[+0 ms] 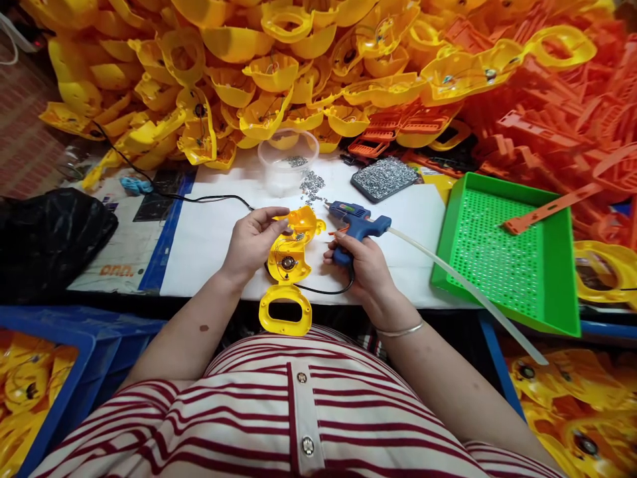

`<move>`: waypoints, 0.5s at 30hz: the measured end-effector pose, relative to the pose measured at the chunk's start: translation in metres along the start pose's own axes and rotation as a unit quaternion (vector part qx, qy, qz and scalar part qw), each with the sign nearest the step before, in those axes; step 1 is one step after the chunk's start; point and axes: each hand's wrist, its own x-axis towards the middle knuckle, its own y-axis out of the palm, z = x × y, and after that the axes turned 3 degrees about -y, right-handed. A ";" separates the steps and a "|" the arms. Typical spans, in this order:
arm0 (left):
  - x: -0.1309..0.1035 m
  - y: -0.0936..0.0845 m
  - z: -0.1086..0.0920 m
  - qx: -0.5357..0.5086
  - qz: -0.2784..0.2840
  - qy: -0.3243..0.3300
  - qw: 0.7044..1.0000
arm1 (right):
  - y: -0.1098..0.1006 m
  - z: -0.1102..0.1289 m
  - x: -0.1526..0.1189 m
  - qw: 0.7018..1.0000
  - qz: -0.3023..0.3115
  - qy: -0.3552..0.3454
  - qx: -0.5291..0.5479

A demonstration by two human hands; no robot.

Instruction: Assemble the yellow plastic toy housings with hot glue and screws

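My left hand (257,240) grips the upper left edge of a yellow plastic shell (299,264), its hollow inside facing up. Thin wires and a round dark part, which looks like a small speaker (288,263), sit within it. An oval handle loop at its lower end hangs past the table edge. My right hand (359,260) is wrapped round the handle of a blue glue gun (352,222), nozzle pointing left, just right of the shell and apart from it. A long whitish glue stick (462,285) trails from the gun's back, and its black cord runs under the shell.
Loose screws (312,186) lie beside a clear tub (287,162); a dark tray of screws (385,178) is behind the gun. Right stands a green perforated basket (442,259) with an orange strip (552,209). Yellow shells (269,73) and orange parts (562,126) pile up behind.
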 end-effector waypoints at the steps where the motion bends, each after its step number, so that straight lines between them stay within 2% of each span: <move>1: 0.000 0.001 0.000 -0.004 -0.005 -0.005 1.000 | -0.001 -0.001 0.000 1.000 0.005 -0.006 -0.002; 7: 0.000 0.004 -0.003 0.001 -0.022 -0.038 0.999 | -0.006 -0.005 0.001 0.998 0.046 -0.033 -0.023; 15: 0.000 0.006 -0.007 0.018 -0.023 -0.042 0.999 | -0.008 -0.008 0.000 0.995 0.070 -0.054 -0.044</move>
